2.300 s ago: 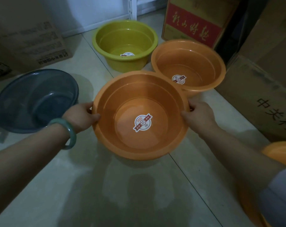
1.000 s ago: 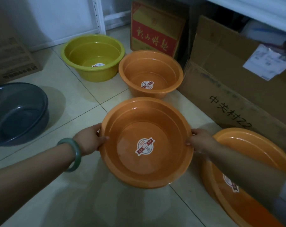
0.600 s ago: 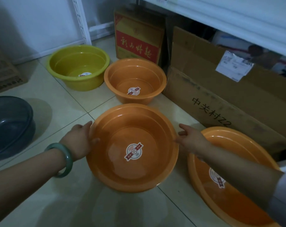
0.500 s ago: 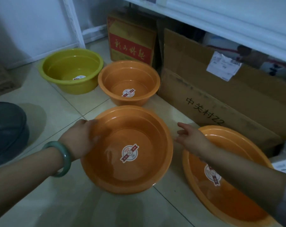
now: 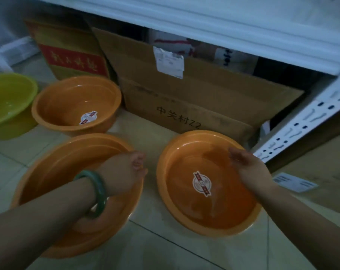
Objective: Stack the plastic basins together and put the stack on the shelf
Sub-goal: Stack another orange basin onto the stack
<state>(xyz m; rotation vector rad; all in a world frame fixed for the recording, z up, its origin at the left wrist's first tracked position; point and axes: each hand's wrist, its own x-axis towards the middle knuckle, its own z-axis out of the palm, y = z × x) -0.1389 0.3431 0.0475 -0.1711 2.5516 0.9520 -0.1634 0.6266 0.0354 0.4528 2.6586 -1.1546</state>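
Three orange basins and a yellow-green basin (image 5: 7, 102) sit separately on the tiled floor. The mid-sized orange basin (image 5: 48, 172) lies at the lower left. My left hand (image 5: 126, 172) hovers over its right rim with fingers loosely curled, holding nothing. At the right lies the wide shallow orange basin (image 5: 204, 211) with a round sticker. My right hand (image 5: 249, 168) is spread open above its far right side. The small deep orange basin (image 5: 75, 102) stands behind. The white shelf (image 5: 243, 26) runs overhead at the back.
Cardboard boxes (image 5: 184, 98) stand under the shelf right behind the basins, with a red-labelled box (image 5: 71, 59) at the back left. A perforated white shelf upright (image 5: 301, 121) slants down at the right. A paper label (image 5: 293, 184) lies on the floor beside it.
Both hands set the mid-sized orange basin on the floor and let go of it. They have moved right toward the wide shallow basin. The view swung right, so the grey basin is out of sight.
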